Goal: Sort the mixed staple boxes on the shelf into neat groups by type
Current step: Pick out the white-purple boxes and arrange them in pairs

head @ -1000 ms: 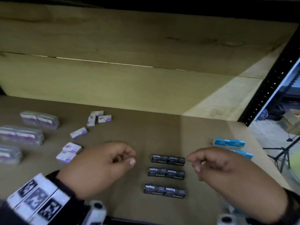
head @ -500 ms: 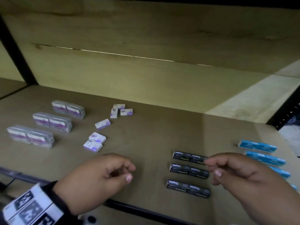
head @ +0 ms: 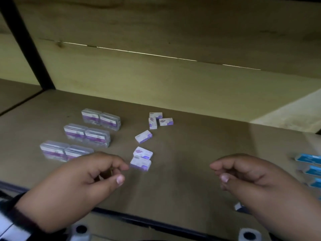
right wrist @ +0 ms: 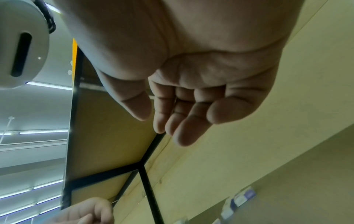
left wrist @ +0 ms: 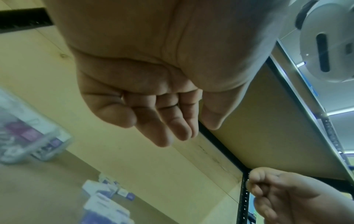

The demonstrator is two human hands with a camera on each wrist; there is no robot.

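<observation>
Three rows of clear plastic staple cases (head: 86, 137) with purple labels stand at the left of the shelf (head: 199, 141). Small white-and-purple boxes lie scattered mid-shelf: a cluster of three (head: 160, 120), a single one (head: 143, 136), and a touching pair (head: 141, 158). Blue boxes (head: 309, 158) line the right edge. My left hand (head: 122, 173) hovers just left of the pair, fingers loosely curled and empty (left wrist: 162, 121). My right hand (head: 218, 172) hovers to the right, also loosely curled and empty (right wrist: 182, 115). No black boxes show.
A black upright post (head: 26, 42) stands at the back left. The wooden back wall (head: 173, 87) and the upper shelf board close in the space. A black rail (head: 156, 221) runs along the front edge under my hands.
The view has swung to the left and both hands have shifted left with it. The black staple boxes have dropped out of sight. Both hands stay empty.
</observation>
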